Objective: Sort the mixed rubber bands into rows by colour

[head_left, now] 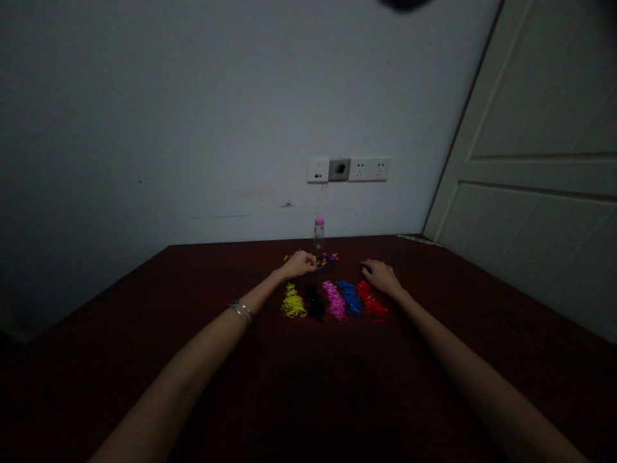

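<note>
On the dark red table (144,360), both of the person's bare arms stretch forward toward a cluster of small coloured elastic bands. The left hand (299,264) sits curled at the edge of a mixed heap of bands (328,258) near the far side of the table, its fingers drawn together as though pinching something from the heap, though the dim light keeps me from seeing what, if anything, is between them. Two thin metal bangles (241,311) ring the left wrist. The right hand (380,275) lies palm down on the tabletop with its fingers loosely together, holding nothing; its heel is just beside the far end of the red pile (371,302).

Between the two forearms, five sorted piles run side by side: a yellow pile (292,302), a black pile (315,302), a pink pile (334,301), a blue pile (349,297), and the red one on the right. They lie close to one another, each stretched out toward the person, and nearer to the person than the mixed heap.

Behind the heap, close to the wall, a small clear bottle with a pink cap (319,231) stands upright. Above it a row of wall sockets (349,170) is set in the pale wall, and a panelled door (544,167) fills the right side.
</note>
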`<state>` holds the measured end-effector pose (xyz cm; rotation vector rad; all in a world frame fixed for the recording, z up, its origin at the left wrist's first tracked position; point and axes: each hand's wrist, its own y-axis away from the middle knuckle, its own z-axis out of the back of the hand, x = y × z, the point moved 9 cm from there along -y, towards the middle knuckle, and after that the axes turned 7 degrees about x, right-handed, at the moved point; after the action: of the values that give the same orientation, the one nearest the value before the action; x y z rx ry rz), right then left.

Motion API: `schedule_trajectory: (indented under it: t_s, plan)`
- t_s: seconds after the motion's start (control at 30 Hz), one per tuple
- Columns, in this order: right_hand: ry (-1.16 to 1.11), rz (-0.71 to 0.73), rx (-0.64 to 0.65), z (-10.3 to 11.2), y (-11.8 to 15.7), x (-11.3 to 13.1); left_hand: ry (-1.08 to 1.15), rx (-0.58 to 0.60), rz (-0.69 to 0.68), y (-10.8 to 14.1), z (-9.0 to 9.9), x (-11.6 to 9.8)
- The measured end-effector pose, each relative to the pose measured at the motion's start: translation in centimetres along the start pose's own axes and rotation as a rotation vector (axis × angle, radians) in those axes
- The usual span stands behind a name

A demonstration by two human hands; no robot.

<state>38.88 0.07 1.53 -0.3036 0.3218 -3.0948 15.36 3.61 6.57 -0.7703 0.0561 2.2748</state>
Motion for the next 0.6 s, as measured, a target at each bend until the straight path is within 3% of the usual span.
schedule_trajectory:
  t_s: [0.1, 0.27, 0.43, 0.6]
  plan:
    - [0.000, 0.004, 0.001, 0.0, 0.0, 0.1, 0.017, 0.165, -0.085, -0.9, -3.0, -3.7]
    - [0.000, -0.005, -0.006, 0.2, 0.2, 0.3, -0.095, 0.236, -0.196, -1.6, -5.5, -6.8]
    - [0.001, -0.003, -0.010, 0.4, 0.3, 0.6, -0.047, 0.242, -0.183, -1.8, -6.0, -6.2]
    - [-0.003, -0.005, -0.014, 0.5, 0.4, 0.5, 0.194, 0.118, -0.078, -1.6, -3.4, -3.2]
